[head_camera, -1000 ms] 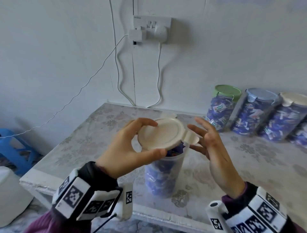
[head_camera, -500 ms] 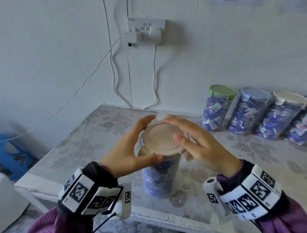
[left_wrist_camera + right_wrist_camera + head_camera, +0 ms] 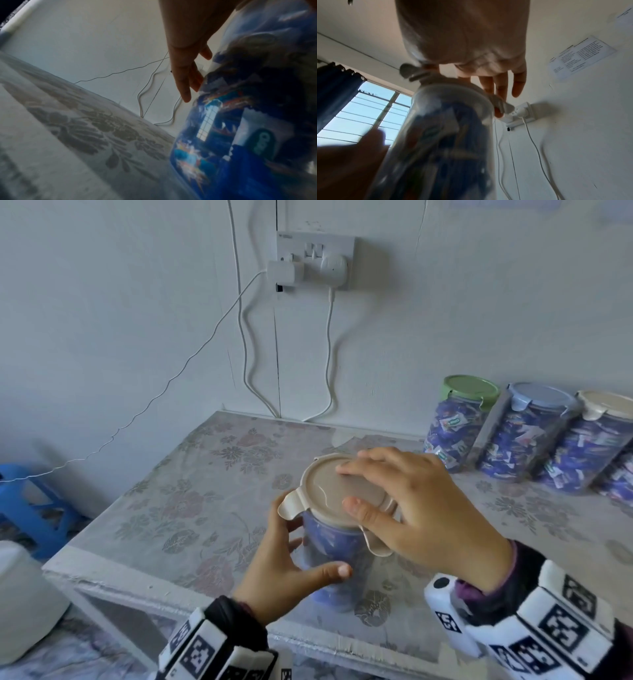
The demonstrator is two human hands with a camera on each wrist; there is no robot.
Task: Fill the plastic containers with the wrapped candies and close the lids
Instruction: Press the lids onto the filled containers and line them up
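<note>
Two hands work on one clear plastic container (image 3: pixel 329 546) packed with blue-wrapped candies (image 3: pixel 212 146), which stands upright near the front edge of the floral-patterned counter (image 3: pixel 212 494). The left hand (image 3: pixel 277 573) has its grip round the container's side, thumb across the front and fingers curled behind the wall. The right hand (image 3: pixel 421 508) lies flat on the round beige lid (image 3: pixel 329 491), fingers straight and pressing down, so its grip is open. The lid sits on the container's mouth, with one clip tab (image 3: pixel 289 505) sticking out at the left, not folded down. Three more candy-filled containers with a green lid (image 3: pixel 470 388), a blue lid (image 3: pixel 541 398) and a beige lid (image 3: pixel 606 404) stand in a row at the back right against the wall. A white wall socket (image 3: pixel 315 254) with plugs and cables is above.
</note>
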